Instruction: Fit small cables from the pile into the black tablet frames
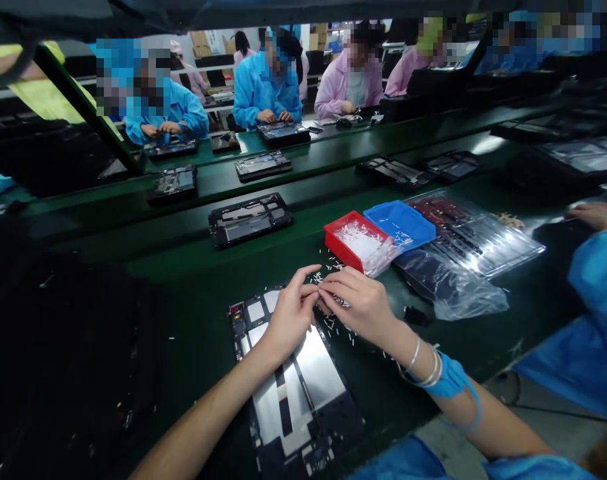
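Observation:
My left hand (pixel 289 315) and my right hand (pixel 359 303) meet fingertip to fingertip above the top right corner of an open tablet chassis (pixel 303 390) that lies on the green belt. Both hands are pinched together on a tiny white piece I cannot make out clearly. Several small white strips (pixel 341 327) lie scattered on the belt under and around my right hand. A red tray (pixel 356 241) lined with clear plastic and holding white bits sits just beyond my right hand, with a blue tray (pixel 401 223) beside it.
Clear plastic bags and a tray of dark parts (pixel 476 233) lie to the right. More tablet chassis (pixel 249 219) sit on the belt further out. Several people in blue and pink coats work across the line. A person's blue sleeve (pixel 593 280) is at the right edge.

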Tool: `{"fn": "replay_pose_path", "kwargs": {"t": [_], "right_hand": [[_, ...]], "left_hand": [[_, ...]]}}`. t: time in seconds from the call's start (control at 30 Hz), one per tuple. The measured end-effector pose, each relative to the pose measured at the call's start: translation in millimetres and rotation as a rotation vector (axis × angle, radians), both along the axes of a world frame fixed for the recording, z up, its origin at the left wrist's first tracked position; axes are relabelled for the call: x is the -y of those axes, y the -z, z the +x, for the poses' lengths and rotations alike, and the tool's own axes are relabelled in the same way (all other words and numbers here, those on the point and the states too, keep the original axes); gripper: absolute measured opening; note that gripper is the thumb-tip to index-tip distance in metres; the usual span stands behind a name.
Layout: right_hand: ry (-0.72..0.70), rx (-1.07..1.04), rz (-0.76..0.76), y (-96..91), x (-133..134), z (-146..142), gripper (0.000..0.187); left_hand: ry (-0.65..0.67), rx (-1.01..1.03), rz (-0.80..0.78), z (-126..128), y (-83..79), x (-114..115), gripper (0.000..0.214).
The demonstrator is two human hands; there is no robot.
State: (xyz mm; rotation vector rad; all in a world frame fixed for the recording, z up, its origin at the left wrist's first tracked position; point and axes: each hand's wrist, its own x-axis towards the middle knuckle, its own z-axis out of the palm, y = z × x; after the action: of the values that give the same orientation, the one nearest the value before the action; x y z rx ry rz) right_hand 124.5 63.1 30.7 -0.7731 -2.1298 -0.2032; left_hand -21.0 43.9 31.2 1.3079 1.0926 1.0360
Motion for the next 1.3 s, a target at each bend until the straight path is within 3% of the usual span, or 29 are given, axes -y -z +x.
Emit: {"fn": "replay_pose_path", "kwargs": {"t": [0.2, 0.27, 0.37, 0.4, 0.47, 0.57, 0.67, 0.73, 0.87, 0.97, 1.03, 1.17, 1.3], "right_hand": [[0.032, 0.010, -0.029, -3.1, -11.4, 11.5, 0.018], [0.145, -0.013, 0.005, -7.5, -24.2, 24.3, 0.018], [0.421, -0.020, 0.025, -15.2, -39.0, 41.7, 0.022], [0.438, -0.005, 0.014, -16.7, -39.8, 43.6, 0.025], [0.296, 0.048, -0.027, -16.1, -34.4, 39.6, 0.029], [0.014, 0.089, -0.024, -6.5, -19.5, 22.7, 0.020], [-0.030, 0.011, 0.024, 4.5, -13.2, 12.8, 0.017], [-0.025, -0.048, 0.012, 8.2, -14.8, 14.3, 0.016], [-0.041, -0.124, -0.034, 7.9, -17.7, 21.7, 0.016], [-0.076, -0.139, -0.072, 7.9, -14.8, 20.5, 0.017], [-0.100, -0.143, -0.100, 10.2, -12.2, 17.8, 0.017], [-0.114, -0.160, -0.090, 18.7, -9.9, 16.0, 0.017], [-0.109, -0.159, -0.104, 23.5, -11.1, 20.2, 0.018]], "left_hand": [[0.024, -0.042, 0.029, 0.7, 2.7, -0.1, 0.048], [0.016, 0.027, -0.021, -1.0, 3.1, -2.7, 0.051], [0.008, 0.117, -0.055, -4.5, 2.3, -6.3, 0.054], [0.009, 0.137, -0.052, -5.3, 2.0, -7.1, 0.055], [0.018, 0.172, -0.051, -5.8, 1.3, -7.6, 0.058], [0.059, 0.199, -0.067, -5.1, 0.1, -7.2, 0.064], [0.116, 0.132, -0.059, -11.0, -3.3, -11.6, 0.061], [0.002, -0.057, 0.023, -25.0, -6.4, -21.1, 0.051], [-0.520, -0.463, 0.147, -81.2, -7.3, -55.2, 0.040], [-0.830, -0.601, 0.067, -133.2, 1.4, -84.0, 0.048], [-0.969, -0.682, -0.025, -163.2, 9.8, -101.1, 0.049], [-1.011, -0.751, -0.176, -198.6, 24.4, -129.0, 0.040], [-0.954, -0.746, -0.157, -200.5, 33.3, -151.8, 0.037]]}}
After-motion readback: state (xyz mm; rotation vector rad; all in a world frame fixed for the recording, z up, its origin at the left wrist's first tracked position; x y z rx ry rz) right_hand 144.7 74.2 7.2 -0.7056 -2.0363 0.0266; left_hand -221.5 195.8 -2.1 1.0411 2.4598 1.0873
